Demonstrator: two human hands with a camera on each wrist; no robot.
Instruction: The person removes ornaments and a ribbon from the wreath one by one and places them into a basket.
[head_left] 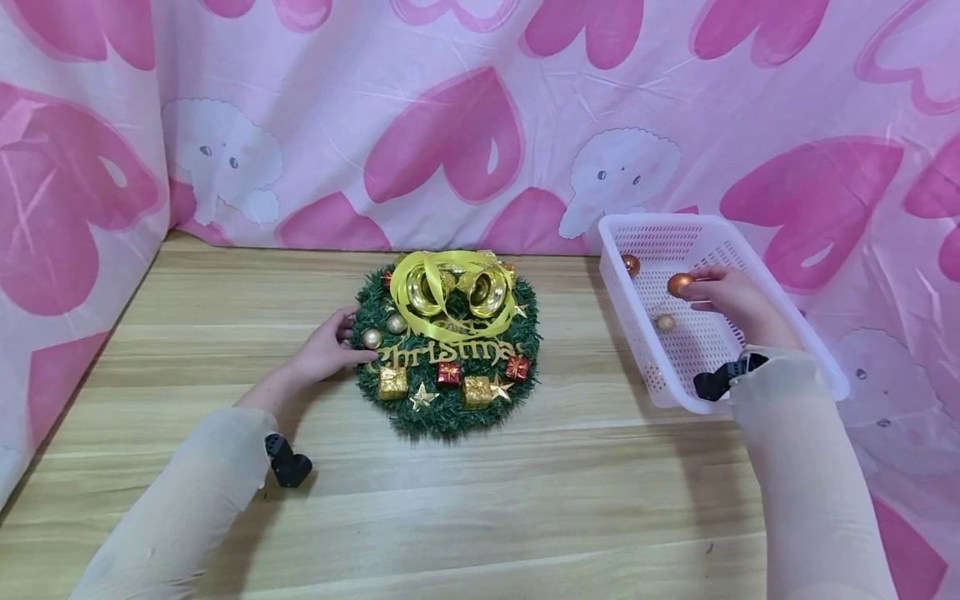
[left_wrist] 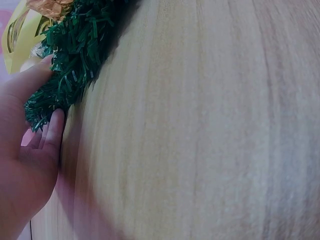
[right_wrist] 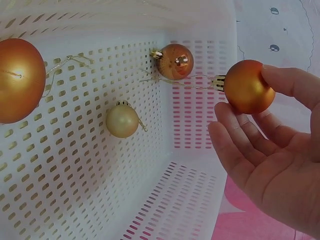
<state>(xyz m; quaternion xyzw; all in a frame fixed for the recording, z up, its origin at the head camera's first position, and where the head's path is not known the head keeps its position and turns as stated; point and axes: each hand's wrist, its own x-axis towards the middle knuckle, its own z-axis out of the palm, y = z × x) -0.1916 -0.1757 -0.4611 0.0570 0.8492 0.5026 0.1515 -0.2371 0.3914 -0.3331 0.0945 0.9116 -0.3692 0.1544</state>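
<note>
A green Christmas wreath (head_left: 446, 342) with gold bells, a yellow ribbon, small gift boxes and stars lies flat on the wooden table (head_left: 525, 500). My left hand (head_left: 354, 340) holds its left edge. In the left wrist view the thumb lies over the wreath (left_wrist: 70, 55) needles and the fingers (left_wrist: 54, 132) press in at its base. My right hand (head_left: 693, 287) is inside the white basket (head_left: 660, 218) and pinches a matte orange bauble (head_left: 679, 285). The right wrist view shows this bauble (right_wrist: 248, 82) held between thumb and fingertips (right_wrist: 227, 120), above the basket floor.
In the basket (right_wrist: 190, 200) lie a shiny copper bauble (right_wrist: 175, 61), a pale gold bauble (right_wrist: 122, 121) and a large orange bauble (right_wrist: 17, 80) at the left. A pink heart-print cloth (head_left: 480, 125) hangs behind and at both sides. Bare table lies in front of the wreath.
</note>
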